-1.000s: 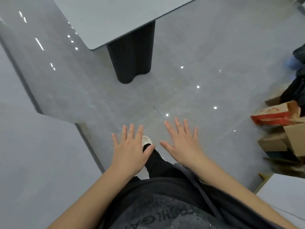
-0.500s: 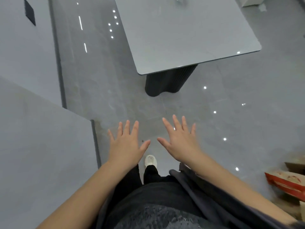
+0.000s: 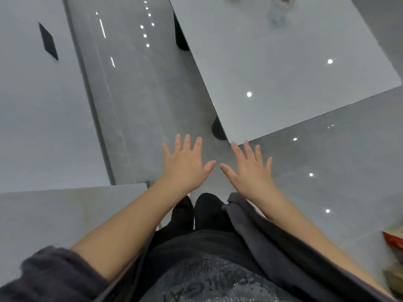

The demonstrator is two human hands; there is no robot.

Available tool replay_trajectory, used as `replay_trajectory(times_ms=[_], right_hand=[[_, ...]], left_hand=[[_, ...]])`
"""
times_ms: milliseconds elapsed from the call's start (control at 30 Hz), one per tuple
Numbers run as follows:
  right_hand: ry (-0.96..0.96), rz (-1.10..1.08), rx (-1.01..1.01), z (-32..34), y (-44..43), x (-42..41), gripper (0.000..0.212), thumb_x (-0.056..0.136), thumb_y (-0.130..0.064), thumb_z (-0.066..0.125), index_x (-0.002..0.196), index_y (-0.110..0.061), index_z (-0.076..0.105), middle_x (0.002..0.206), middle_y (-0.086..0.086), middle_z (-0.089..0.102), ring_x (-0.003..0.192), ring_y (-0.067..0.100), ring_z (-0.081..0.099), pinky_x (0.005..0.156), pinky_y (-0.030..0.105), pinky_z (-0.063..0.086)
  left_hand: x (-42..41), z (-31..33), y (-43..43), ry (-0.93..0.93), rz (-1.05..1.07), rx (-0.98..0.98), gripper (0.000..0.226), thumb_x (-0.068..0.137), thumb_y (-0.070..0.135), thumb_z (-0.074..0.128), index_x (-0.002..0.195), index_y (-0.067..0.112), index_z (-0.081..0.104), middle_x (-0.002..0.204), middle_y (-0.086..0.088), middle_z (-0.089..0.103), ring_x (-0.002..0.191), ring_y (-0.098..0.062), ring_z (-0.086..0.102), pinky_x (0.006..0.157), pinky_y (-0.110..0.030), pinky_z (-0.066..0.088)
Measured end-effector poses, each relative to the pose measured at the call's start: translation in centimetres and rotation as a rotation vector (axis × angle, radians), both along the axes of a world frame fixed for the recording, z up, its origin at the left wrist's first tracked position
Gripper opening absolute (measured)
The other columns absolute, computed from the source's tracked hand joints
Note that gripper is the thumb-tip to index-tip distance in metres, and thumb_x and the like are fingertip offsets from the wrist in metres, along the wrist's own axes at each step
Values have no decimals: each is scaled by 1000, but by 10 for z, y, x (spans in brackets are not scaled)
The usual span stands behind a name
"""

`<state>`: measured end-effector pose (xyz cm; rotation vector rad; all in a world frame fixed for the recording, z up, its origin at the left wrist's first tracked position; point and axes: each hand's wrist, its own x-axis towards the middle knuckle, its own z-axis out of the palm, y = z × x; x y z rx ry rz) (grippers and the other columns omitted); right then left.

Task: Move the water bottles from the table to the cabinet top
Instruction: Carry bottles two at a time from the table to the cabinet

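L hand (image 3: 185, 165), R hand (image 3: 250, 171): splayed flat, palms down, nothing held, above floor (image 3: 152, 105) by table (image 3: 283, 73) corner.

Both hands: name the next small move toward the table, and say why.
Probably step forward and reach over the table. The left hand and right hand are open and hold nothing, above the floor by the table's near corner. A blurred clear object, perhaps a bottle, stands at its far end, likely out of reach.
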<state>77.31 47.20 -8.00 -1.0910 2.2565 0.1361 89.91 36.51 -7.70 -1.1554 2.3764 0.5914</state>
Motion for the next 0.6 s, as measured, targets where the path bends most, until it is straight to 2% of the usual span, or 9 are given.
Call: replay_trajectory(times_ms=[100,333,600], right_hand=[[-28,-63,25,-4,-27,3,73,97,-62,30,156,-32,0,165,4,-6,151,32,-9,117,61,-1],[-39,-65,11,-16,-121,-17,73,97,-62,27,156,-31,-2,165,6,-7,150,34,-11,117,62,-1],[-82,-156,67,-42,-254,-76,71,98,-60,28,156,-31,-1,165,6,-7,150,34,-10,117,62,0]], left_hand=[[-7,0,-34,-21,-26,38,78,94,64,27,154,22,2,162,-10,-1,148,-30,-10,116,-60,-1],[-18,-11,-114,-29,-77,53,77,94,65,26,154,22,3,162,-9,-1,148,-31,-11,116,-59,-3],[-58,-26,-261,-35,-109,88,76,96,61,28,154,23,0,162,-8,-6,148,-29,-14,117,-57,-3]])
